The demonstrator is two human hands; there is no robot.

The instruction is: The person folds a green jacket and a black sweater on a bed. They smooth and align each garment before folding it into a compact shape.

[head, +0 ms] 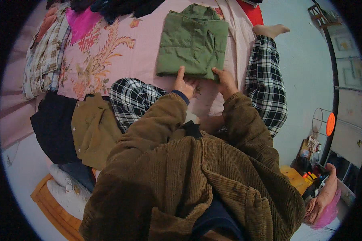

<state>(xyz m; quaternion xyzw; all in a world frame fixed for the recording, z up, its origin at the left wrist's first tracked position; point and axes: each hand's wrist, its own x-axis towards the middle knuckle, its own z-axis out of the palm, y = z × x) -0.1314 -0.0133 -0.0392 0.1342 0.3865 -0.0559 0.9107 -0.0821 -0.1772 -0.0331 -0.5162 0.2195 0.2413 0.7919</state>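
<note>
A green garment (193, 45), folded into a rough rectangle with its collar at the far end, lies on a pink flowered bedsheet (144, 60). My left hand (184, 86) grips its near edge, thumb on top and fingers mostly hidden underneath. At the near right corner my right hand (227, 81) holds the same garment, its thumb pressed on the cloth. Both hands come out of brown corduroy sleeves, and my legs in black-and-white plaid trousers (267, 81) flank the garment.
Left of my knee lie a tan garment (93, 129) and a black one (58, 126). Plaid clothes (45, 60) are piled at the bed's left, and dark clothes (117, 9) with a bright pink cloth (81, 22) at the far side. A wooden headboard (55, 208) stands behind left.
</note>
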